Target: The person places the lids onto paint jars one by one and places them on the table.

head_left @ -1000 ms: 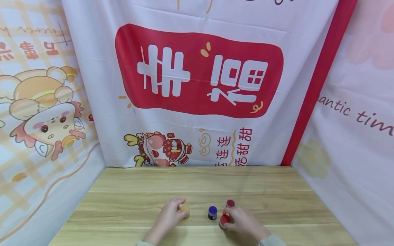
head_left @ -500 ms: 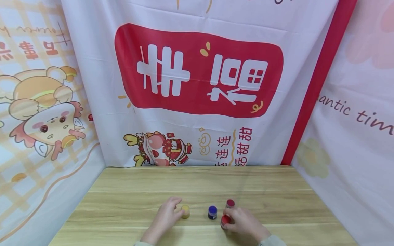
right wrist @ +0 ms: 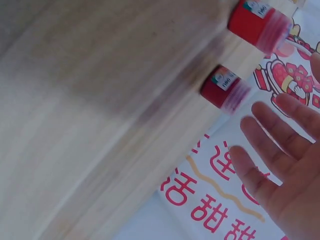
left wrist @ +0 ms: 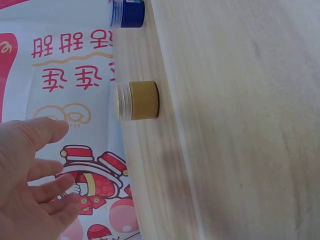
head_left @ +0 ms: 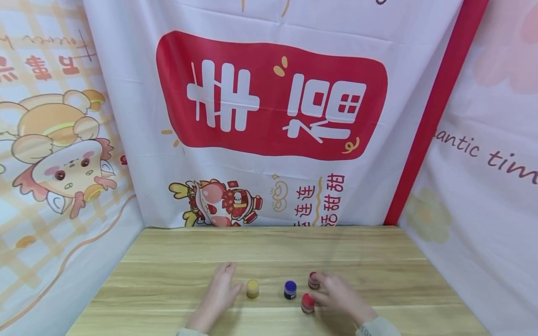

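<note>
A small yellow paint jar [head_left: 252, 289] with a clear lid stands upright on the table. To its left is my left hand [head_left: 218, 291], fingers loosely spread and apart from the jar, as the left wrist view confirms. A blue paint jar [head_left: 290, 290] stands in the middle. My right hand [head_left: 341, 296] hovers just right of two jars, a bright red one [head_left: 307, 304] in front and a darker red one [head_left: 313, 281] behind. In the right wrist view its fingers [right wrist: 267, 145] are extended and hold nothing.
The wood-grain table [head_left: 176, 252] meets a printed white cloth [head_left: 269, 186] at its back edge. Cloth walls also flank the table on the left [head_left: 84, 224] and right [head_left: 475, 224].
My left hand has drawn away leftward from the yellow jar. My right hand has let go of the bright red jar and shifted slightly right and back. The jars stand almost where they were.
</note>
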The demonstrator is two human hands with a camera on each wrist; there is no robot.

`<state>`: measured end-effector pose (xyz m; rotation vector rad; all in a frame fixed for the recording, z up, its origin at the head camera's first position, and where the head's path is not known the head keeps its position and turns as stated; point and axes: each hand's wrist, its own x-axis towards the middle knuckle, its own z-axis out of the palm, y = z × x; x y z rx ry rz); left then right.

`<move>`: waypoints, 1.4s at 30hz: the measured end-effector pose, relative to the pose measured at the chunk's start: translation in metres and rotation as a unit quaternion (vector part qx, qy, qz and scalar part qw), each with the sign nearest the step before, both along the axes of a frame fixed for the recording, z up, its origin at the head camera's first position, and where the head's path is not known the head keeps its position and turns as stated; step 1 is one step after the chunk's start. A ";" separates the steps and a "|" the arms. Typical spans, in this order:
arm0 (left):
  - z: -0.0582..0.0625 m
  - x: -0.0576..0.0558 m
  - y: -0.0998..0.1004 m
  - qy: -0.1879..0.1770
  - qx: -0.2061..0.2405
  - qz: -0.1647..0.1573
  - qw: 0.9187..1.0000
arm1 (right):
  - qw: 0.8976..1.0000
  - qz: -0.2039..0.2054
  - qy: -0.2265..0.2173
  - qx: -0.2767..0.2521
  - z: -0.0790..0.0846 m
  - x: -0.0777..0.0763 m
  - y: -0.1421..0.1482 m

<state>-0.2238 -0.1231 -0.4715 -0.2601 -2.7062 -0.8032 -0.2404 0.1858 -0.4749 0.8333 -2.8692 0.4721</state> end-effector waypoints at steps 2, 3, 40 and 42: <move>0.001 -0.001 -0.002 0.011 -0.013 0.004 1.000 | 1.000 -0.004 0.028 0.009 0.002 -0.002 0.000; 0.002 -0.001 -0.002 0.013 -0.018 0.005 1.000 | 0.999 -0.006 0.032 0.010 0.003 -0.002 0.000; 0.047 -0.021 0.004 -0.077 -0.110 0.065 0.989 | 0.987 -0.157 0.036 0.029 0.053 -0.022 -0.029; 0.050 -0.022 0.006 -0.085 -0.108 0.063 0.988 | 0.986 -0.160 0.029 0.034 0.057 -0.023 -0.031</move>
